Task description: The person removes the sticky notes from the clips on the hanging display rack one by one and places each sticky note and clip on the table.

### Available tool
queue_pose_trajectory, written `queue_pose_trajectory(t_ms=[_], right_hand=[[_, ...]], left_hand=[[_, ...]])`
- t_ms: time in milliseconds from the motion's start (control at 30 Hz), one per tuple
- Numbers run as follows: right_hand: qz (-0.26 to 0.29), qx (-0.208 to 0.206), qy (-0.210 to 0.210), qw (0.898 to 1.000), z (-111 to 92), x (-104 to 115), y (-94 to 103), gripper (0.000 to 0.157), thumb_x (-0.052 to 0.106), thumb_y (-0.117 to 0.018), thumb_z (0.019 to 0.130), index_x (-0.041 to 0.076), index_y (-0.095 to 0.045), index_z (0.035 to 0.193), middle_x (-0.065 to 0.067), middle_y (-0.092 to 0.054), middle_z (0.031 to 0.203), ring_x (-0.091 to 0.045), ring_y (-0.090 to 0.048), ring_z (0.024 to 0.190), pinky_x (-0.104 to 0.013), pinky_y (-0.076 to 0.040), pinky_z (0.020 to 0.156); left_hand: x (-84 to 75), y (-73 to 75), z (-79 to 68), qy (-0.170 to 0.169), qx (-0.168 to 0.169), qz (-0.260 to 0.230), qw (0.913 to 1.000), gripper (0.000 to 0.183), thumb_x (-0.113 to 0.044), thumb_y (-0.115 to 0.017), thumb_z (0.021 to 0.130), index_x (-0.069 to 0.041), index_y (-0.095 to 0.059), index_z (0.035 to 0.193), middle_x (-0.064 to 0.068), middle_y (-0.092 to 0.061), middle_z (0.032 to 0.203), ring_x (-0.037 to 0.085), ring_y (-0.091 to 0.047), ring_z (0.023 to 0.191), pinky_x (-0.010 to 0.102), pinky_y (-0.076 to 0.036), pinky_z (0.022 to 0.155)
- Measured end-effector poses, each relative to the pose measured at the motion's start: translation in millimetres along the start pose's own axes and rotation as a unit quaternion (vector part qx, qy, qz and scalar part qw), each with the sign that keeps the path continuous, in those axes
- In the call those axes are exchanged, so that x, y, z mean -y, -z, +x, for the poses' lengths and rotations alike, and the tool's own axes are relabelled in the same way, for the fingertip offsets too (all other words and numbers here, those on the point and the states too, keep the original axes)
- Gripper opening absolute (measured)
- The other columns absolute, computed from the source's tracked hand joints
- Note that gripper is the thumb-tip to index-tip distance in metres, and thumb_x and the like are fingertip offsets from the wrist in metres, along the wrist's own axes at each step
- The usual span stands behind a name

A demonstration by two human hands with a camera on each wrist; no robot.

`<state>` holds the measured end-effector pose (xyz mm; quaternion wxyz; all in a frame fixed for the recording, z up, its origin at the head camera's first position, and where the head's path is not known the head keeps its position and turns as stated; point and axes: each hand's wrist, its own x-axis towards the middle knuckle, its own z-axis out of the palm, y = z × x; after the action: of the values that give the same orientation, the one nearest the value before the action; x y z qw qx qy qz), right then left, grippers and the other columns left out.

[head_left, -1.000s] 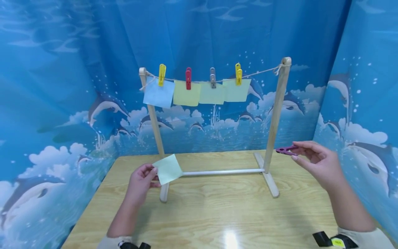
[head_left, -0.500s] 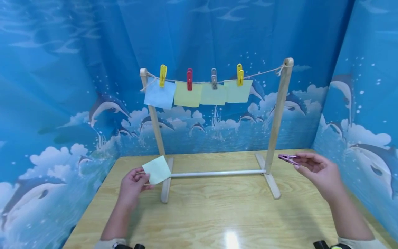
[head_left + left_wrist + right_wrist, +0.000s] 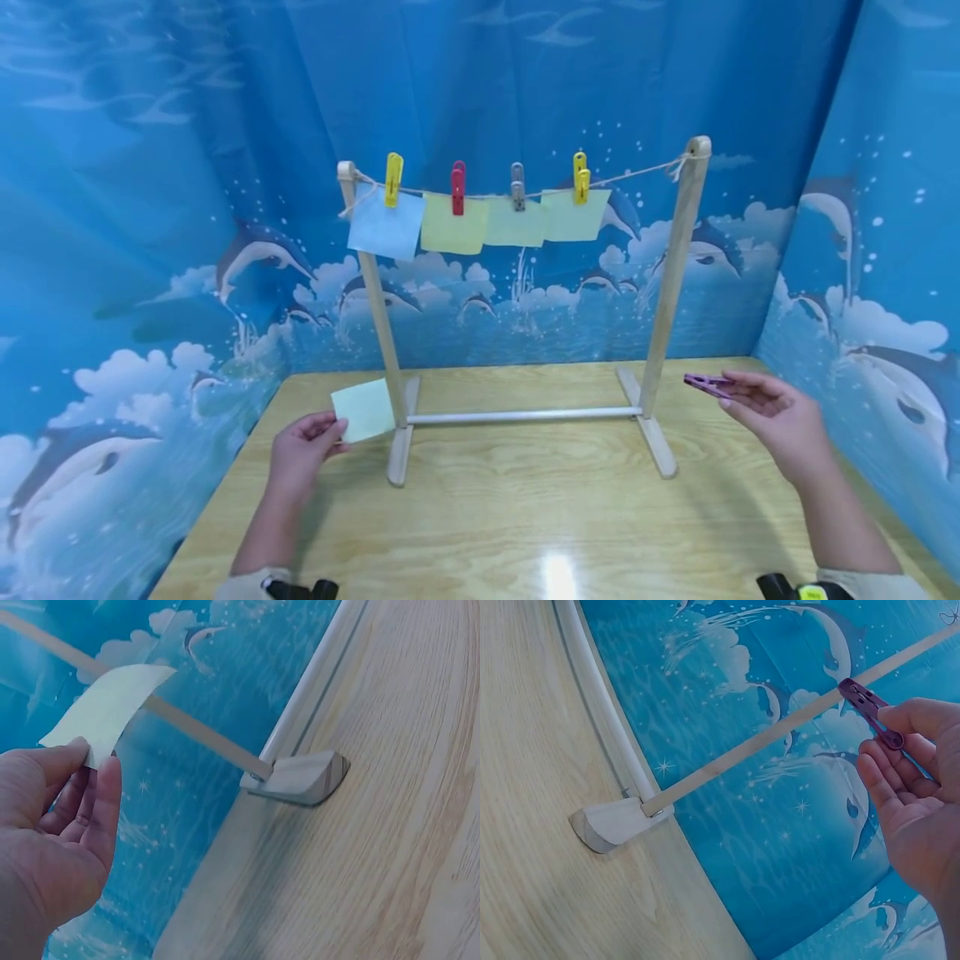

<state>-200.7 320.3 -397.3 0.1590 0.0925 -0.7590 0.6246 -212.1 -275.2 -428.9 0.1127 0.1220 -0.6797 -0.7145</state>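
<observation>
My left hand pinches a pale green sticky note by one corner, near the left foot of a wooden drying rack. In the left wrist view the note curves slightly above thumb and fingers. On the other side, my right hand holds a purple clothespin between thumb and fingers, to the right of the rack's right post. The right wrist view shows the clothespin pointing away from the fingertips. Along the rack's string hang a blue note and several yellow-green notes, each under a clothespin.
The rack stands on a wood-grain table, its white crossbar low between two feet. The left post rises near the left hand. A blue curtain with dolphins surrounds the back and sides.
My left hand has moved left and slightly down with the sticky note. My right hand has lowered a little and shifted right, still holding the clothespin.
</observation>
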Motion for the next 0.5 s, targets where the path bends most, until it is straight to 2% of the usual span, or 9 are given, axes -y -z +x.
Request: queue_pose_trajectory(t_ms=[200,333,500], right_hand=[[-0.006,-0.004,-0.018,1.0,1,-2,1.9,0.032,0.0,-0.069,0.09,0.006,-0.065,0.12,0.011,-0.066,0.102,-0.001,-0.064,0.087,-0.014,-0.054,0.071],[-0.048,-0.006,-0.039,0.998,3,-4,3.4,0.033,0.01,-0.07,0.091,0.007,-0.063,0.123,0.012,-0.065,0.102,0.0,-0.064,0.088,-0.015,-0.055,0.072],[-0.097,-0.009,-0.064,0.993,8,-8,6.5,0.04,0.018,-0.07,0.092,0.005,-0.06,0.128,0.014,-0.063,0.102,0.001,-0.063,0.088,-0.015,-0.055,0.072]], left_hand=[[1.5,9.0,4.3,0.015,-0.011,0.011,0.9998,0.009,-0.005,-0.07,0.09,-0.013,-0.071,0.09,-0.004,-0.068,0.084,0.009,-0.066,0.08,0.033,-0.059,0.075],[0.0,15.7,9.0,0.035,-0.015,0.02,0.9991,0.008,-0.01,-0.071,0.09,-0.012,-0.071,0.098,-0.004,-0.066,0.089,0.008,-0.065,0.083,0.031,-0.059,0.077],[-0.3,22.8,15.0,0.047,-0.002,0.017,0.9988,0.015,-0.01,-0.07,0.091,-0.01,-0.071,0.105,-0.005,-0.066,0.092,0.008,-0.065,0.086,0.031,-0.058,0.079]])
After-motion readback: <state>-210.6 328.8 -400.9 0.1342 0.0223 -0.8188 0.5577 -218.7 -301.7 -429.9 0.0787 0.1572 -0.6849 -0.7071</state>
